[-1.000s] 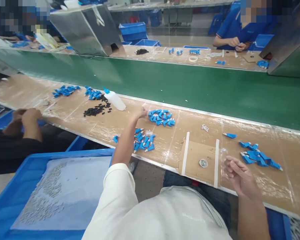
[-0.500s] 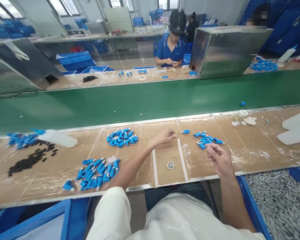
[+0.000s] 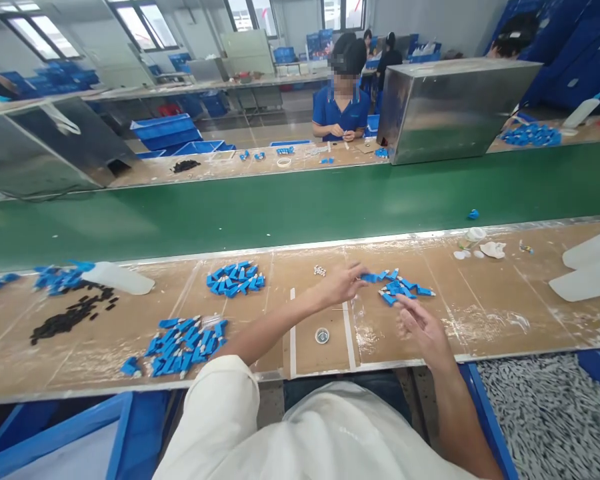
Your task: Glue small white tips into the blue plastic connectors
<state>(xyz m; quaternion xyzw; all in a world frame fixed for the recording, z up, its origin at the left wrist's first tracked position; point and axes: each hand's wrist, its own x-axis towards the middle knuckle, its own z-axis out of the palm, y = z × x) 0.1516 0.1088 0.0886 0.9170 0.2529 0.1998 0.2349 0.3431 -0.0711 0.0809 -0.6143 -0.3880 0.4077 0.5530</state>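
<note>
My left hand (image 3: 343, 285) reaches across the wooden bench (image 3: 505, 313) and pinches a small blue plastic part (image 3: 370, 277) at the left edge of a little heap of blue parts (image 3: 400, 289). My right hand (image 3: 423, 330) hovers just below that heap, its fingers curled and slightly apart, with nothing visible in them. A small round metal fixture (image 3: 322, 335) sits in a taped square below my left forearm. Two larger heaps of blue parts lie to the left, a near heap (image 3: 180, 345) and a far heap (image 3: 235, 278).
A green conveyor belt (image 3: 280, 207) runs behind the bench. Black parts (image 3: 67, 317) and a white bottle (image 3: 117, 277) lie far left, white bottles (image 3: 587, 267) far right. A blue bin of grey parts (image 3: 555, 413) is at my right. A person in blue (image 3: 343, 110) works opposite.
The view swung right from the left end of the bench. My left hand left the far-left heap and reached the right heap of blue parts, closing on one. My right hand lowered slightly.
</note>
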